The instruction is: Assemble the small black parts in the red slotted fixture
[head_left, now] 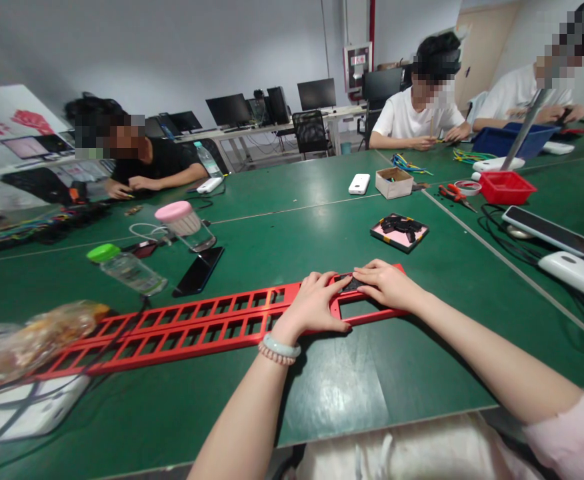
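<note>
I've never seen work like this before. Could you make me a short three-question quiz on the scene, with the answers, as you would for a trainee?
1. Multiple choice: which thing are both the left hand and the right hand touching?
A. The blue bin
B. The red slotted frame
C. The white power strip

2. True or false: the bracelets are on the left wrist.

3. Fill in the colour: the small open box on the table, beyond the right hand, holds several ____ parts.

Key: 1. B; 2. True; 3. Black.
</note>
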Tool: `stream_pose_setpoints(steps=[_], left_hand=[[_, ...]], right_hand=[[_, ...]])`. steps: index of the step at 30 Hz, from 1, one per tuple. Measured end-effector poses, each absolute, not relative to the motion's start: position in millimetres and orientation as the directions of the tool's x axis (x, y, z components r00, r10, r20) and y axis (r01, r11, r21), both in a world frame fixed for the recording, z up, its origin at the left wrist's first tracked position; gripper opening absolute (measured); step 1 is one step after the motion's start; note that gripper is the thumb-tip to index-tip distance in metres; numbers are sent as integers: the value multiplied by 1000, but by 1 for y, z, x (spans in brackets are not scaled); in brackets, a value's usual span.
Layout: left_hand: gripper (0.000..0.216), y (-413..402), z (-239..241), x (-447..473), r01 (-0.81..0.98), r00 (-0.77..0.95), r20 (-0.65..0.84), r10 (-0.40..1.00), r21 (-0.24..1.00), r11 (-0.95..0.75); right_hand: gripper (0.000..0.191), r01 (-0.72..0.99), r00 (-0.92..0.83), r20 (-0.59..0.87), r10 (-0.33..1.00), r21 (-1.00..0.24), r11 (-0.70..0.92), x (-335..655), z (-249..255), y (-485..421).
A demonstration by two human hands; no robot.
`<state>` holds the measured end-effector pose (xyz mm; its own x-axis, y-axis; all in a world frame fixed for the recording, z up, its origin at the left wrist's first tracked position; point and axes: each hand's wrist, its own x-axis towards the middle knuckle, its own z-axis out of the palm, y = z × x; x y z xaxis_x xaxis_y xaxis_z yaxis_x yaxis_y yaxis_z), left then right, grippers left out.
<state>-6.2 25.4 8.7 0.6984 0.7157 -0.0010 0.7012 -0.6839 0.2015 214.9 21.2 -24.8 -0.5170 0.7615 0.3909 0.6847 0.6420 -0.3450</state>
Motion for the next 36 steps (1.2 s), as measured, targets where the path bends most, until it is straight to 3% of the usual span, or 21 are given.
stream_pose_setpoints(steps=[27,36], left_hand=[[102,30,14,-8,710,693,-28,720,195,-676],[101,32,13,-9,706,698,-19,716,188,-683]], right_hand=[[31,660,-496,417,761,-388,643,211,-19,27],[33,677,-520,409,750,-339,654,212,-17,25]])
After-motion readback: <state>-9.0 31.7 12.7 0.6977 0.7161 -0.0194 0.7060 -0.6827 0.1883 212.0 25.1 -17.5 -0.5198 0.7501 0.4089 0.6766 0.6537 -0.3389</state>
